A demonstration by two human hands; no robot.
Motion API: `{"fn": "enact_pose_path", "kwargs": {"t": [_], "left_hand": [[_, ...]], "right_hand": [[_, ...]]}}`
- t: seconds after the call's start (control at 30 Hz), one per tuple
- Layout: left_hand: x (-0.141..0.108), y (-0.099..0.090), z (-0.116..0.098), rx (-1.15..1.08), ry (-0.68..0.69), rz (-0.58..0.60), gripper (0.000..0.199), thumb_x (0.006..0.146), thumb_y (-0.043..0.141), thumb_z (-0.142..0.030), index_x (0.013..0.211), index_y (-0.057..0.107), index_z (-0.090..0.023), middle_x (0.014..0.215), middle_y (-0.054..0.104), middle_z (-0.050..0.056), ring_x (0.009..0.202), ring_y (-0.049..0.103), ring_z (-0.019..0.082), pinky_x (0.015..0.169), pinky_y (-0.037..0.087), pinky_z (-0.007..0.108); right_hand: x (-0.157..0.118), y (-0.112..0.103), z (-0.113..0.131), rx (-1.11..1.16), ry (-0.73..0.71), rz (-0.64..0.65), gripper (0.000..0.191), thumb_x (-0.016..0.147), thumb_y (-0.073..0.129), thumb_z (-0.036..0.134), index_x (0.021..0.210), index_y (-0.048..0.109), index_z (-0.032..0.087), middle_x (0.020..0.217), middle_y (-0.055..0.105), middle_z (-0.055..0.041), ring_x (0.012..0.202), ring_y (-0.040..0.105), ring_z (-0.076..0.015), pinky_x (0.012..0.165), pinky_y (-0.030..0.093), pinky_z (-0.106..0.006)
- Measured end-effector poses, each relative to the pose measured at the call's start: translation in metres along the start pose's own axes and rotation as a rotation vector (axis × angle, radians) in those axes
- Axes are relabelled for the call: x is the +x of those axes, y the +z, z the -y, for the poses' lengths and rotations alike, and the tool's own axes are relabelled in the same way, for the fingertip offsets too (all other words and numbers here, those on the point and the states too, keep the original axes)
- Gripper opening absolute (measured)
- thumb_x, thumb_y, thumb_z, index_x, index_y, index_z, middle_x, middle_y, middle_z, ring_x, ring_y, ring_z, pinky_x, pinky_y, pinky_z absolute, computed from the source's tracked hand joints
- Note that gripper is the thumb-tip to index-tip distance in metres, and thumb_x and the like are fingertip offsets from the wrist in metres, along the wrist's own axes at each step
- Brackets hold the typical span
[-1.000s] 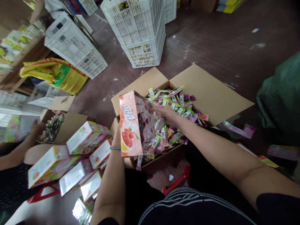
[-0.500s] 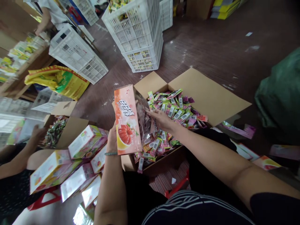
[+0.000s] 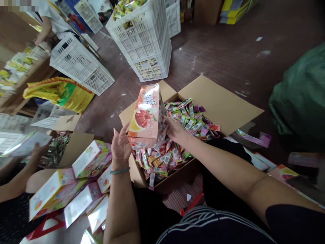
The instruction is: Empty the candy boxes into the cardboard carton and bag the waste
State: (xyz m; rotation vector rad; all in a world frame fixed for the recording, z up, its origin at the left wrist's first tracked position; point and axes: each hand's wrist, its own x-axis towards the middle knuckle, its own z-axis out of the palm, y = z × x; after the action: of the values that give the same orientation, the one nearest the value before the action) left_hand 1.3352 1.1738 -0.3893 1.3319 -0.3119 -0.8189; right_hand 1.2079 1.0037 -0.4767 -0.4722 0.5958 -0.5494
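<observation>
A pink-orange display box [image 3: 144, 117] with a picture of a cut citrus fruit is tilted above an open carton [image 3: 137, 174] full of small candy sachets [image 3: 166, 159]. My right hand [image 3: 175, 129] grips the display box at its right side, where clear plastic shows; some of those fingers are hidden. My left hand [image 3: 121, 147], with a braided band on the wrist, is at the box's lower left corner. Its palm is turned up, its thumb stands away from the box, and the other fingers reach to the box's edge.
Several upright printed boxes [image 3: 90, 157] stand left, beside another person's hand [image 3: 39, 152] holding a flat box. White crates [image 3: 149, 44] are stacked ahead, near a yellow sack [image 3: 62, 91]. A green sack [image 3: 301, 98] is at the right. Another person works at a table, upper left.
The display box has tipped, so its lower end face now shows, and has shifted slightly right. My left hand has loosened from its side and turned palm up. My right hand stays at its right side.
</observation>
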Motion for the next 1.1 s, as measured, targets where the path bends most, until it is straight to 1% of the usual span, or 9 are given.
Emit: {"fn": "enact_pose_path", "kwargs": {"t": [0.1,0.2,0.3,0.37,0.5,0.63,0.8,0.9,1.1], "left_hand": [[-0.016,0.011,-0.009,0.218,0.124,-0.028,0.082,0.077,0.073,-0.082,0.128,0.072,-0.018,0.131,0.071,0.017,0.131,0.063,0.038,0.110,0.054,0.051],[-0.031,0.027,-0.005,0.676,0.301,-0.186,0.091,0.066,0.087,-0.071,0.138,0.069,-0.019,0.133,0.070,0.015,0.128,0.064,0.038,0.113,0.050,0.052],[-0.041,0.037,0.000,1.066,0.308,-0.348,0.090,0.064,0.091,-0.058,0.143,0.069,-0.020,0.119,0.074,0.014,0.117,0.068,0.039,0.107,0.052,0.053],[-0.046,0.037,-0.002,1.130,0.340,-0.449,0.077,0.068,0.086,-0.048,0.139,0.073,-0.020,0.108,0.076,0.012,0.106,0.070,0.035,0.101,0.054,0.050],[-0.056,0.025,-0.021,1.028,0.570,-0.506,0.067,0.068,0.079,-0.040,0.132,0.078,-0.019,0.103,0.075,0.008,0.088,0.067,0.023,0.085,0.056,0.036],[-0.061,0.013,-0.036,0.889,0.526,-0.507,0.069,0.069,0.081,-0.047,0.132,0.078,-0.018,0.097,0.073,0.004,0.076,0.058,0.017,0.067,0.049,0.028],[-0.054,-0.002,-0.030,0.752,0.507,-0.529,0.063,0.066,0.086,-0.046,0.123,0.082,-0.019,0.100,0.074,0.004,0.086,0.062,0.020,0.077,0.051,0.029],[-0.049,-0.010,-0.026,0.493,0.417,-0.441,0.055,0.067,0.087,-0.040,0.118,0.084,-0.022,0.104,0.078,0.004,0.099,0.067,0.022,0.093,0.053,0.031],[-0.043,-0.018,-0.024,0.059,0.211,-0.225,0.047,0.061,0.085,-0.033,0.106,0.087,-0.019,0.095,0.080,0.007,0.109,0.072,0.032,0.095,0.058,0.037]], "right_hand": [[0.001,0.000,-0.010,0.050,-0.010,-0.089,0.037,0.075,0.087,0.037,0.071,0.054,0.021,0.061,0.059,0.0037,0.055,0.057,-0.0148,0.054,0.050,-0.027],[-0.002,0.002,-0.019,0.000,-0.011,-0.138,0.037,0.077,0.082,0.041,0.067,0.053,0.021,0.055,0.054,0.0050,0.044,0.046,-0.0121,0.044,0.039,-0.025],[-0.007,0.004,-0.023,-0.041,-0.028,-0.117,0.038,0.073,0.083,0.046,0.071,0.054,0.021,0.058,0.054,0.0050,0.048,0.047,-0.0124,0.047,0.041,-0.025],[-0.011,0.004,-0.022,-0.080,-0.041,-0.044,0.044,0.067,0.088,0.049,0.076,0.055,0.022,0.065,0.058,0.0042,0.058,0.054,-0.0139,0.055,0.046,-0.024],[-0.016,0.000,-0.020,-0.252,-0.081,0.133,0.059,0.071,0.084,0.071,0.088,0.054,0.023,0.079,0.061,0.0030,0.076,0.060,-0.0176,0.069,0.052,-0.027],[-0.010,-0.012,-0.022,-0.597,-0.259,0.137,0.059,0.085,0.068,0.077,0.107,0.059,0.023,0.103,0.067,-0.0027,0.100,0.063,-0.0231,0.092,0.054,-0.037],[-0.011,-0.028,-0.024,-1.088,-0.582,-0.004,0.063,0.090,0.069,0.061,0.133,0.055,0.018,0.128,0.059,-0.0158,0.120,0.058,-0.0312,0.107,0.049,-0.050],[-0.018,-0.029,-0.022,-1.387,-0.793,-0.013,0.055,0.097,0.063,0.054,0.141,0.058,0.019,0.136,0.054,-0.0184,0.128,0.051,-0.0351,0.110,0.045,-0.055],[-0.032,-0.013,-0.030,-1.709,-0.970,0.309,0.012,0.085,0.063,0.022,0.087,0.073,0.015,0.122,0.060,-0.0176,0.122,0.049,-0.0363,0.099,0.046,-0.050]]}}
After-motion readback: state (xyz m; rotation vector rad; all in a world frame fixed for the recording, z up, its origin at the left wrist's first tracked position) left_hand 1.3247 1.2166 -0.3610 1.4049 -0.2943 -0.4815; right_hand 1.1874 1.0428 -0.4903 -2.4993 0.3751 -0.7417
